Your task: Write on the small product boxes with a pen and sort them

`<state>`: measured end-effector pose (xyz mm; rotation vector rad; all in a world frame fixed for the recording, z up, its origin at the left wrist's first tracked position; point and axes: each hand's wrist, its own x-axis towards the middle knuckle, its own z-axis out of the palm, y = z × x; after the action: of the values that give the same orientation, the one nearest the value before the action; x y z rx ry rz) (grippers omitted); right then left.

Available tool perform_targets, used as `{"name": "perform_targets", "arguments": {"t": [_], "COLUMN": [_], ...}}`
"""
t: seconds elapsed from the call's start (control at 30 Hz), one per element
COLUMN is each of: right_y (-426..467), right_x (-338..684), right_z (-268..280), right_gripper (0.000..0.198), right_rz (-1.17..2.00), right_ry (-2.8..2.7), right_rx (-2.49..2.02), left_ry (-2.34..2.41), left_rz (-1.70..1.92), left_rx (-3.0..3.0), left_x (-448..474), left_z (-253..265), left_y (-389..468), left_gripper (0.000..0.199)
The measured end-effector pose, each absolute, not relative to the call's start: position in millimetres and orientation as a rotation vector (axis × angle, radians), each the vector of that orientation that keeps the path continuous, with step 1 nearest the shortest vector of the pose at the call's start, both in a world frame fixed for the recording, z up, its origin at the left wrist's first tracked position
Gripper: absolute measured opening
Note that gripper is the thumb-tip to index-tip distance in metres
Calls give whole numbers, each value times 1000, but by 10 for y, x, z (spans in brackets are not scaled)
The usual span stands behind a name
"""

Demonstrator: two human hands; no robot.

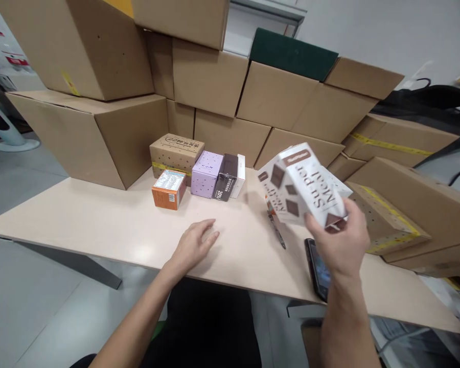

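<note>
Over table [118, 225], gripping likely light, stiff box [315, 189] by near end, three o'clock, with right hand [347, 243]; holding left hand [195, 245] half-open.

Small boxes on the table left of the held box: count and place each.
5: orange box, in front of the brown box; then, rightward, purple box, black box and white box side by side. Others may be hidden.
</note>
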<state>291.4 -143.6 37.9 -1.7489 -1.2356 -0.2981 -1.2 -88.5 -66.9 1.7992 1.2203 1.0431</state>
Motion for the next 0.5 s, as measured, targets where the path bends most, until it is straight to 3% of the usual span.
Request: {"name": "perform_targets", "arguments": {"t": [0.17, 0.5], "right_y": [-912, -486], "right_x": [3172, 3178], "right_z": [595, 547], "right_gripper": [73, 56], "right_rz": [-454, -432], "right_ry": [-1071, -1007], "right_rx": [-1846, -1818], "left_ry": [1146, 1116], "left_rz": [918, 942], "left_rx": [2359, 2547], "left_x": [16, 16], "left_z": [-802, -842], "left_y": [-868, -845], "left_gripper": [28, 22]}}
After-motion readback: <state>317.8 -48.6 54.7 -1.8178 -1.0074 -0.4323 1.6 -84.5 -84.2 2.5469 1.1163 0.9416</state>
